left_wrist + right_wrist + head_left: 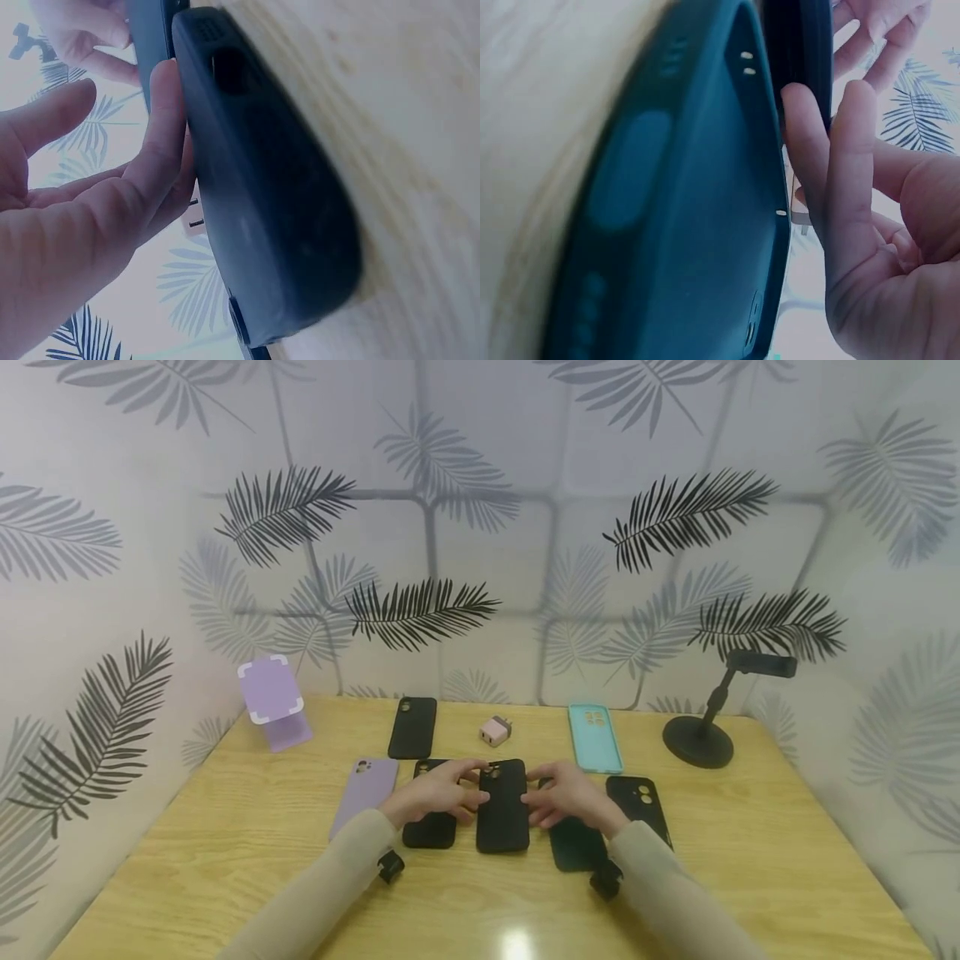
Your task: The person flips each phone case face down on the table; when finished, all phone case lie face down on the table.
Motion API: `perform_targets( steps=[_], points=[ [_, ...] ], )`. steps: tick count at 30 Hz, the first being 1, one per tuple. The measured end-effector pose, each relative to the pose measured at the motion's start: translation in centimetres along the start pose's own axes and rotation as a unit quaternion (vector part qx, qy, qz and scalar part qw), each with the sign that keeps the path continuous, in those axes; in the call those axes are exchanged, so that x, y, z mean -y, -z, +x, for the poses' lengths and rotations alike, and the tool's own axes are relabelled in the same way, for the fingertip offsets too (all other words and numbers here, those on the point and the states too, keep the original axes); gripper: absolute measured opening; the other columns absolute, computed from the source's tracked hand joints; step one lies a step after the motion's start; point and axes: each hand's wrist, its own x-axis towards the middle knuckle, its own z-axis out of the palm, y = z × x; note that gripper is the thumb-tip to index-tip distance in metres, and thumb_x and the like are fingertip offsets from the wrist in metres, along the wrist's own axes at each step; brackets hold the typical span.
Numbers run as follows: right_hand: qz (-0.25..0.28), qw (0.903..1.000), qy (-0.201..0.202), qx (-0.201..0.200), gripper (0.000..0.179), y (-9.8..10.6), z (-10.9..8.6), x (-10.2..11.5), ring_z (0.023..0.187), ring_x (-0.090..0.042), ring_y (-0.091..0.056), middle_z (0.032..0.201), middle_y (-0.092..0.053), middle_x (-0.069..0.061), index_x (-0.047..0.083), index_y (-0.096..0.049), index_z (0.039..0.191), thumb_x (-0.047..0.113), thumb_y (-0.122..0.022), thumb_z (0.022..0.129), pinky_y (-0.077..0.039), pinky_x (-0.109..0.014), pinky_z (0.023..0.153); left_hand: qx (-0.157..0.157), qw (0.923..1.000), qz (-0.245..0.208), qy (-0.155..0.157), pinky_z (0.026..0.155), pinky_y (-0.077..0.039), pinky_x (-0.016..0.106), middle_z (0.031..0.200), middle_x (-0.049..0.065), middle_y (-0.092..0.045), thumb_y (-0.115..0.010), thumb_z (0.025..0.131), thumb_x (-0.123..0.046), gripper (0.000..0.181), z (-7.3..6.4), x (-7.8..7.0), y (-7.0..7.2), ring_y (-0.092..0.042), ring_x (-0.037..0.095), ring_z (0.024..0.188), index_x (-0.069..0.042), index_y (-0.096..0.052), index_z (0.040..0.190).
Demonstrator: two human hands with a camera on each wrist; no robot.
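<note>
my left hand [437, 793] and right hand [572, 793], fingers spread, flank the middle black case [503, 818], equally near its long edges, which run away from me.

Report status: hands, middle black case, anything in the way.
Left hand and right hand at opposite sides of middle black case. Camera cutout at its far end. Possible snags: another black case close left, dark green case close right.

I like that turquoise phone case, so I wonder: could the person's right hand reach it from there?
Probably yes: the turquoise phone case lies just beyond the right hand, with nothing on it and nothing standing between them.
</note>
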Motion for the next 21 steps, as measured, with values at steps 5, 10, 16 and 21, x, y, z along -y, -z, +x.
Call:
perform_targets(
  steps=[5, 10, 16, 21],
  points=[
    [-0.025, 0.9994, -0.019, -0.013, 0.048, -0.4, 0.0, 0.6, 0.062, -0.018, -0.071, 0.082, -0.073, -0.013, -0.012, -0.052, 0.133, 0.006, -0.068, 0.091, -0.059, -0.031, 0.054, 0.0, 1.0, 0.004, 0.005, 0.079, -0.06, 0.039, 0.149, 0.023, -0.038, -0.063, 0.097, -0.02, 0.063, -0.4, -0.5, 0.1, -0.065, 0.029, 0.106, -0.01, -0.034, 0.152],
    [-0.029, 0.9993, -0.024, -0.008, 0.044, -0.2, -0.3, 1.0, 0.063, -0.018, -0.071, 0.082, -0.074, -0.015, -0.015, -0.053, 0.13, 0.003, -0.066, 0.092, -0.06, -0.031, 0.055, 0.0, 0.9999, 0.011, 0.008, 0.076, -0.06, 0.038, 0.147, 0.023, -0.04, -0.065, 0.096, -0.023, 0.065, -0.5, -0.8, 0.0, -0.064, 0.029, 0.107, -0.01, -0.034, 0.152],
    [-0.015, 0.9998, -0.008, -0.006, 0.045, 0.8, -0.7, 0.8, 0.073, -0.023, -0.073, 0.093, -0.073, -0.021, -0.013, -0.051, 0.133, 0.004, -0.063, 0.093, -0.061, -0.034, 0.061, -0.023, 0.9994, 0.025, 0.003, 0.069, -0.057, 0.036, 0.144, 0.022, -0.044, -0.064, 0.096, -0.027, 0.06, -0.4, -1.0, -0.4, -0.064, 0.024, 0.094, -0.012, -0.039, 0.149],
    [-0.03, 0.9993, 0.009, -0.022, 0.045, 2.4, -1.4, 0.3, 0.082, -0.024, -0.072, 0.106, -0.071, -0.023, -0.009, -0.052, 0.134, 0.007, -0.064, 0.094, -0.061, -0.037, 0.065, -0.058, 0.9976, 0.025, -0.029, 0.065, -0.052, 0.034, 0.134, 0.02, -0.051, -0.062, 0.098, -0.027, 0.052, 0.0, -1.1, -1.3, -0.057, 0.023, 0.08, -0.009, -0.045, 0.144]
  ],
)
